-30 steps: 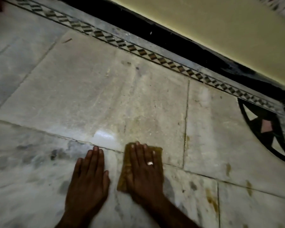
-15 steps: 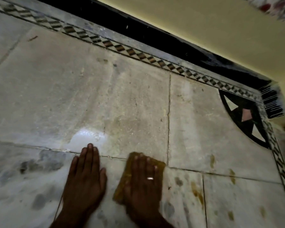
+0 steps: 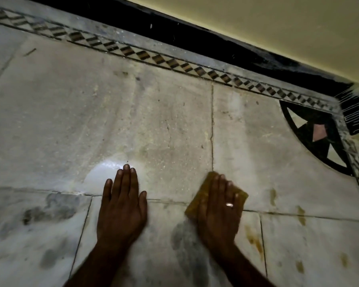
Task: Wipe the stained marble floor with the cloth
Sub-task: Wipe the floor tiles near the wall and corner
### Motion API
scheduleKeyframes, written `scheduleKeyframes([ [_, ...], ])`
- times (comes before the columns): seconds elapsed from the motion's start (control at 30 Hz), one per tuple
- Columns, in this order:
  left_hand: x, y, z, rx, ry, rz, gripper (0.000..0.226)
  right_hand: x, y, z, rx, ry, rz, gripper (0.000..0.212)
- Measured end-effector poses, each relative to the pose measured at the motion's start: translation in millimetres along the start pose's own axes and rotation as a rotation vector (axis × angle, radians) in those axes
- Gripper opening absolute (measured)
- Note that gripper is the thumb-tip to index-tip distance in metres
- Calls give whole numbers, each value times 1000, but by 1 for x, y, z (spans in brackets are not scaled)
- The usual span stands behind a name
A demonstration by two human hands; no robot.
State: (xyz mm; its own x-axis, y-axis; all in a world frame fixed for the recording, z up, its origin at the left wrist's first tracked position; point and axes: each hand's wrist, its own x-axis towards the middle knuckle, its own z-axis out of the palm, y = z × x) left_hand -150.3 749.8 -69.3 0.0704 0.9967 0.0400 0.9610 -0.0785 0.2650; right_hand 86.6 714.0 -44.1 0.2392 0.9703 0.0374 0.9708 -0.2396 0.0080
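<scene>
Mid-wipe, far from done. Right hand point(image 3: 218, 206) is flat, fingers spread, palm pressing the cloth point(image 3: 239, 194) onto the floor point(image 3: 60, 112); it pins the cloth rather than gripping it, ring visible on one finger. The cloth is a yellow-brown folded pad, sitting right at the junction of the grout lines, its corners poking out past the fingertips and the hand's left edge. Left hand point(image 3: 122, 206) is flat too, fingers together, holding nothing, planted on the marble as a brace, well apart from the cloth. Progress as I judge it: the big slab ahead shows faint curved streaks and a wet-looking glare patch point(image 3: 108, 170) just beyond the left fingertips, so that area looks already wiped, though it's dull and speckled, not clean. What's left is clear: brown-yellow stains point(image 3: 254, 241) just right of the right wrist, more spots point(image 3: 301, 214) further right along the joint, another near the slab edge point(image 3: 273, 195), plus small ones lower right. Grey blotches point(image 3: 50, 208) on the left may be marble veining, can't tell. Next logical pass is rightward over the brown stains; expect they need pressure, they look dried on.
</scene>
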Motion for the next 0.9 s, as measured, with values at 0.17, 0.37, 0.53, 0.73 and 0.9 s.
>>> scheduleKeyframes([
  [0.17, 2, -3, -3, 52, -8, 93, 64, 11, -58, -1, 65, -10, -388, 69],
  [0.37, 4, -5, -5, 35, -14, 91, 66, 85, -17, -3, 63, -49, -270, 71],
  [0.53, 9, -6, -2, 74, -2, 351, 61, 42, 32, -1, 12, -30, -53, 71],
  [0.73, 3, -4, 1, 80, -45, 367, 61, -88, -13, -3, 8, 27, -207, 67],
  [0.9, -5, -6, -3, 92, -84, 410, 62, -17, -22, -4, 69, 16, -401, 69],
])
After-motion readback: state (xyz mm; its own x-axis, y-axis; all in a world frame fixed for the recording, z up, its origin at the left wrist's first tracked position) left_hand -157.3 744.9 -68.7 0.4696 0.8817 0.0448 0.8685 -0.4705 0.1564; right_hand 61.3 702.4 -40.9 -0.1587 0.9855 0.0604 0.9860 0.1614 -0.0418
